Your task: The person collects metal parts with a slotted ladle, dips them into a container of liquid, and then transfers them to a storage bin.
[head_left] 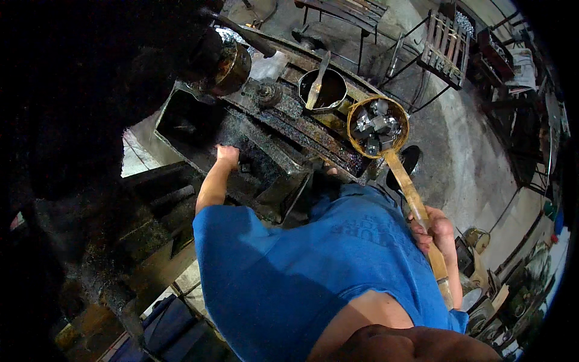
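Observation:
My right hand [432,227] is wrapped round the long flat wooden handle [405,179] of a round scoop. The handle runs back along my right side, beside the forearm. At its far end the scoop's yellowish rim [350,125] surrounds several shiny grey metal blocks [380,122]. My left hand [227,155] reaches over a dark, grimy metal trough [202,158]. Its fingers look curled in, and whatever they hold is hidden. Close beside it a small dark block [244,167] lies in the trough.
Beyond the trough stands a pot of dark liquid [335,90] with a flat brush [315,90] across it. A metal can [234,69] sits left of it. Dark machinery [90,253] fills the left side. Slatted racks [445,51] stand on the concrete floor [464,145].

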